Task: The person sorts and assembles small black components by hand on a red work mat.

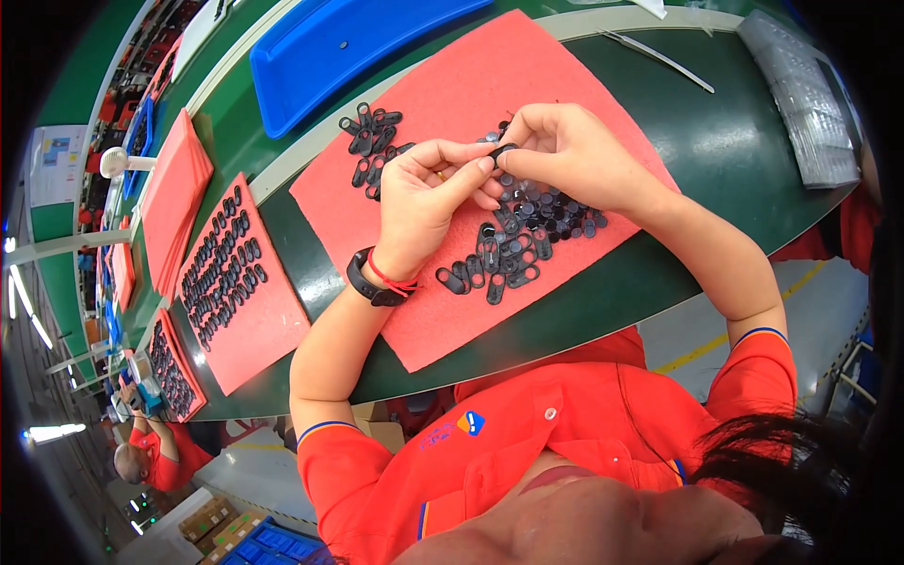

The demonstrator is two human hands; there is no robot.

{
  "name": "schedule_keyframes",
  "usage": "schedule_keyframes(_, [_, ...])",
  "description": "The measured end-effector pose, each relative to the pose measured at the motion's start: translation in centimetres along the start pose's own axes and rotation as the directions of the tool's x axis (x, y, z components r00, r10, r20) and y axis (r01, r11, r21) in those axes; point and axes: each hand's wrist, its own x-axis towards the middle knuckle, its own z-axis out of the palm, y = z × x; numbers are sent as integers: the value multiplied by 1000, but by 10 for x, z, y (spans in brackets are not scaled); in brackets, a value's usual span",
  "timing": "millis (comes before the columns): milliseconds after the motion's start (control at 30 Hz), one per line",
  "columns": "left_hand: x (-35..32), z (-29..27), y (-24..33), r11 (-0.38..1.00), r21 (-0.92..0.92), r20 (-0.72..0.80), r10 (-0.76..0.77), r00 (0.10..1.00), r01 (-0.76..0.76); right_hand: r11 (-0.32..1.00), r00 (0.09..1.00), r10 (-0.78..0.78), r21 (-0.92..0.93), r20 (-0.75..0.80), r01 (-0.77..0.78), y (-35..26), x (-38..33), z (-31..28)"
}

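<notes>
Over a pink foam sheet [414, 330], my two hands meet at a small black oval part [505, 152]. My left hand [421, 196] pinches one end between thumb and fingertips. From the other side, the thumb and fingers of my right hand [582, 158] press on the same part, partly hiding it. Beneath and beside my right hand lies a heap of small round dark discs [556, 215]. Nearer to me are several loose black oval pieces with holes [496, 266]. Beyond my left hand sits another cluster of black oval parts [373, 132].
A blue tray [273, 99] stands at the far side. Metal tweezers [664, 63] and stacked clear plastic trays [800, 104] lie to the right. Leftward, a pink sheet [247, 363] bears rows of black parts, near stacked pink sheets [174, 202]. A co-worker [165, 457] is farther left.
</notes>
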Motion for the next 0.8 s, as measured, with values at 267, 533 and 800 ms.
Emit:
schedule_keyframes(267, [0,-1,0,999,-5,15,-32,999,32,1000,1000,-3,5,-3,3,2,0,2])
schedule_keyframes(533, [0,-2,1,998,-6,28,-66,997,67,1000,1000,14,-10,6,-14,2,0,2])
schedule_keyframes(800, [0,-3,1,997,-16,43,-76,996,77,998,999,47,-50,11,-47,2,2,3])
